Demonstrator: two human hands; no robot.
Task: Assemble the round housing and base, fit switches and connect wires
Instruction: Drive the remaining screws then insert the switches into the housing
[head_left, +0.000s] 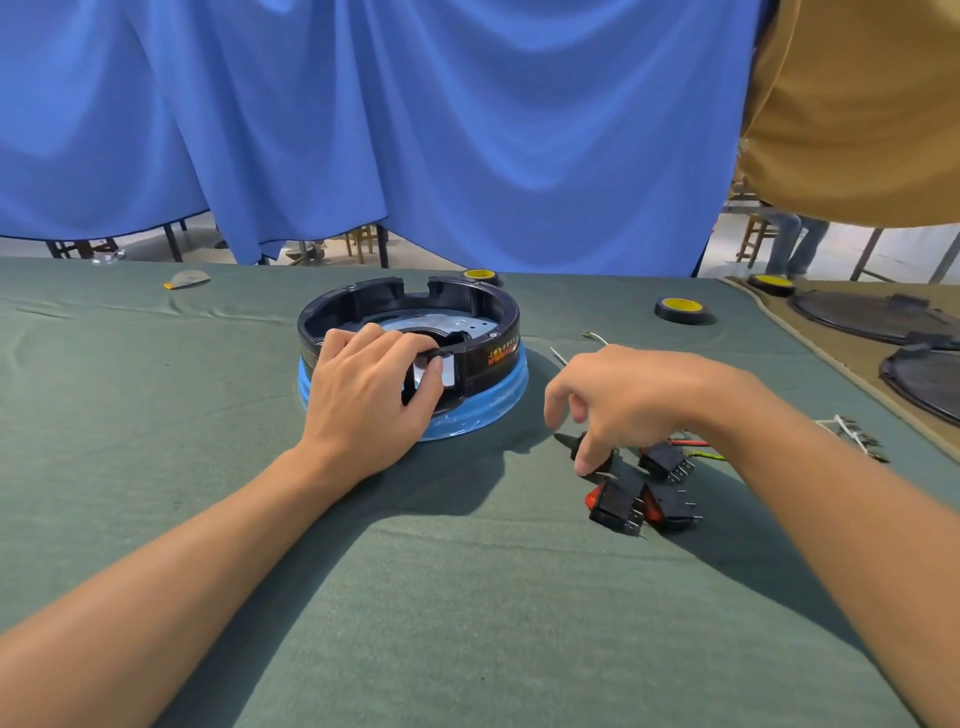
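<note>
The black round housing (467, 306) sits on a blue-wrapped base (498, 400) in the middle of the green cloth. My left hand (363, 395) grips the housing's near rim at a rectangular cut-out, thumb outside and fingers curled over the edge. My right hand (634, 400) hovers over a cluster of black rocker switches (623, 504) with red faces. Its fingers curl down and the fingertip touches one switch (597, 457). Red and yellow-green wires (696, 449) lie by the switches.
Two tape rolls with yellow cores (680, 309) (480, 275) lie beyond the housing. Black round lids (872, 317) rest on a brown mat at right. Loose white wires with terminals (852, 434) lie near my right forearm. A blue curtain hangs behind the table.
</note>
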